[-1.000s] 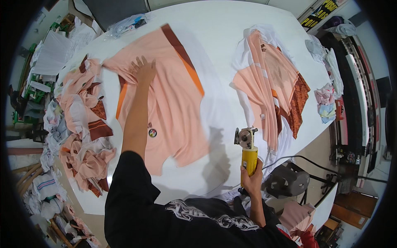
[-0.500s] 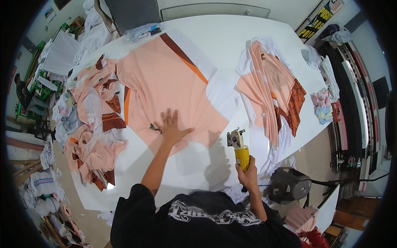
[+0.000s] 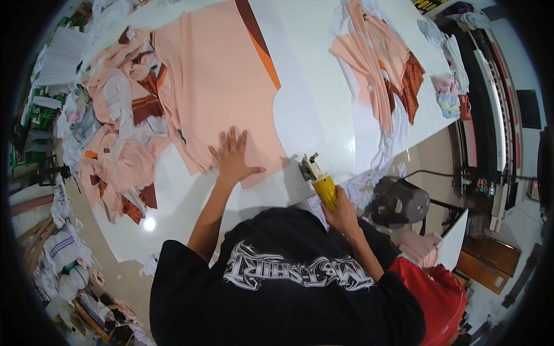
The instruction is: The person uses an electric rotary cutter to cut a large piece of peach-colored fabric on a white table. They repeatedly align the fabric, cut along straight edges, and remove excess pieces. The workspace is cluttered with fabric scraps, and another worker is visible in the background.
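My left hand (image 3: 233, 157) lies flat with spread fingers on a large peach fabric panel (image 3: 213, 75), near its front edge. A dark brown and orange stripe runs along the panel's upper right side, with white cloth (image 3: 297, 118) beside it. In my right hand (image 3: 341, 213) is a yellow handheld electric cloth cutter (image 3: 325, 192). Its metal head points up and left, near the panel's lower right corner and apart from it as far as I can see. On the left, a crumpled heap of peach, white and brown cloth (image 3: 124, 153) touches the panel.
More peach and white cloth (image 3: 375, 75) lies on the right of the white table (image 3: 311, 34). A grey-black machine or bin (image 3: 401, 200) stands off the table's right edge, with a black cable beside it. A person in red (image 3: 433, 297) is at lower right.
The view has shifted, so the table sits higher. The panel lies flatter under my left hand. The cutter has tilted left and come nearer the panel's lower right corner. Red clothing shows more at lower right.
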{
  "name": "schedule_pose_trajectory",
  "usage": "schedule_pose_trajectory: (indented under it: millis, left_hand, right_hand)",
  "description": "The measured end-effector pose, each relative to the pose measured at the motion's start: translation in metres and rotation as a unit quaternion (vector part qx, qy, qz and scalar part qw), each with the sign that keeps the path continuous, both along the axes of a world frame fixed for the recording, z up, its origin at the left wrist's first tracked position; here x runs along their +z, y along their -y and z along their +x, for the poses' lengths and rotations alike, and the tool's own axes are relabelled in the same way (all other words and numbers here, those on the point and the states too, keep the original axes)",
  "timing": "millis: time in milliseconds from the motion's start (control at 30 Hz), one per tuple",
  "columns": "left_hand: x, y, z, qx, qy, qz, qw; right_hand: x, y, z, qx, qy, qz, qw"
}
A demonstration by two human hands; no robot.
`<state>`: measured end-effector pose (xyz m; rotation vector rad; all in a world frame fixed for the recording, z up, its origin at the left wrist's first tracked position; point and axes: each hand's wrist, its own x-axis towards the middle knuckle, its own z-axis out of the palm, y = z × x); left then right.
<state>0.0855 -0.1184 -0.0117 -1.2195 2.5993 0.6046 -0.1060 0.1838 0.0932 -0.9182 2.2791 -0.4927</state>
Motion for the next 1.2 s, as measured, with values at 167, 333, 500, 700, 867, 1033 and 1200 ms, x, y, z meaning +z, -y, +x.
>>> schedule_pose_trajectory:
  millis: [167,333,500,700,867,1033,1200]
  left_hand:
    - [0.001,0.006,0.009,-0.024,0.025,-0.010,0.999]
    - [0.001,0.006,0.010,-0.023,0.008,-0.003,1.000]
    - [0.006,0.009,0.012,-0.005,-0.026,0.032,0.999]
    - [0.008,0.008,0.011,-0.001,-0.033,0.036,0.999]
    - [0.009,0.007,0.013,-0.002,-0.033,0.026,0.999]
    - [0.003,0.007,0.014,-0.006,-0.037,0.016,0.999]
    - [0.001,0.007,0.012,-0.009,-0.033,0.012,0.999]
  right_hand:
    - [0.008,0.001,0.028,0.002,0.004,0.034,0.999]
    - [-0.004,0.015,0.037,0.037,-0.026,0.047,0.998]
    - [-0.013,0.030,0.048,0.017,-0.028,0.029,0.999]
    - [-0.023,0.029,0.052,0.013,-0.045,-0.012,0.999]
    - [-0.028,0.035,0.050,0.014,-0.046,-0.018,0.999]
    - [-0.029,0.051,0.046,0.026,-0.063,-0.044,0.997]
    - [-0.023,0.078,0.045,0.015,-0.052,-0.029,0.998]
